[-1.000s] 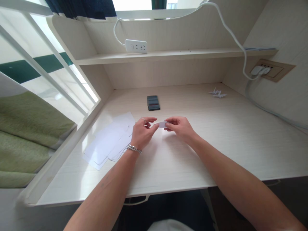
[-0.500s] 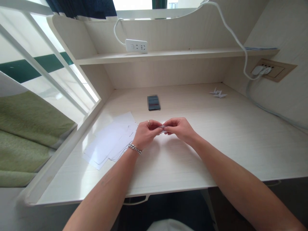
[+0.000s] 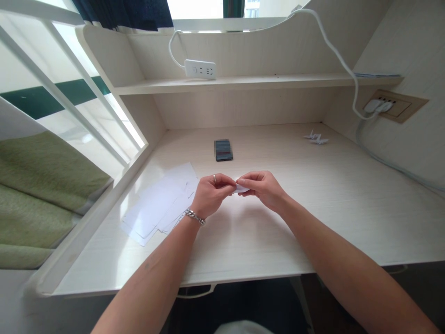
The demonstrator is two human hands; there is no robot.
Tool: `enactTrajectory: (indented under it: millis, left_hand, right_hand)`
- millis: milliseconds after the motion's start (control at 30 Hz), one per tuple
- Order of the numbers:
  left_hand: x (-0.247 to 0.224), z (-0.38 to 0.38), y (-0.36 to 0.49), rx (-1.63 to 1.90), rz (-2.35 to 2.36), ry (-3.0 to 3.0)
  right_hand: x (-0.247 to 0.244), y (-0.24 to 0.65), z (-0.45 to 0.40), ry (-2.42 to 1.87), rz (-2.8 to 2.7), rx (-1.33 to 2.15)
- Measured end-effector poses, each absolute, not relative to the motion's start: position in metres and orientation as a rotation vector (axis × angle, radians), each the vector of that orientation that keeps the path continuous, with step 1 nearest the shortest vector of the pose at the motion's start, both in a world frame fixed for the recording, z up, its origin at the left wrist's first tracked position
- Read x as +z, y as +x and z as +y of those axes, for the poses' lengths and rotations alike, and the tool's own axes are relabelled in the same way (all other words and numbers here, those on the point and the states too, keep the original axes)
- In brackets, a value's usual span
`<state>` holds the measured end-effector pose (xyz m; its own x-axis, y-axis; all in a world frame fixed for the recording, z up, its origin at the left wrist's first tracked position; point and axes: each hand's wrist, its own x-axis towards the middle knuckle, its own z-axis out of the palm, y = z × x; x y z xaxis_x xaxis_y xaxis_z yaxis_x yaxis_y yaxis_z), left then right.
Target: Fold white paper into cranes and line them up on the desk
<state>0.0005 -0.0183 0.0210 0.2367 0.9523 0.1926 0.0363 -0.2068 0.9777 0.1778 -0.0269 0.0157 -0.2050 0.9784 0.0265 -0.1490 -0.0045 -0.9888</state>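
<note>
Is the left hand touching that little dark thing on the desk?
Apart. The head view shows a strip of pale desk between the left hand and the little dark thing.

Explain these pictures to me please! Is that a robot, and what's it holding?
No robot here: these are a person's bare left hand and right hand. The camera is worn on the person's head, looking forward and down, so you see roughly what they see. Both hands' fingertips pinch a small white piece of paper above a pale desk. On the desk lie white sheets, a dark, blurred-out object and small, pointy white folded shapes, a bit like birds.
</note>
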Motion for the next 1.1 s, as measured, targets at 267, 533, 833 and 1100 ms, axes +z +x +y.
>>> enactTrajectory:
  millis: [267,533,833,1100]
  left_hand:
    - [0.0145,-0.0145,-0.0003,1.168,0.926,1.466]
    - [0.0159,-0.014,-0.0014,1.198,0.895,1.405]
    - [0.0164,-0.0153,-0.0008,1.206,0.927,1.476]
    - [0.0118,-0.0145,0.0022,1.272,0.98,1.545]
  right_hand:
    - [0.0109,0.1764,-0.0253,-1.027,-1.419,1.216]
    - [0.0086,0.175,-0.0262,-1.044,-1.463,0.987]
    - [0.0073,0.1724,-0.0308,-1.032,-1.566,0.804]
    - [0.0085,0.1722,-0.0301,-1.122,-1.627,0.823]
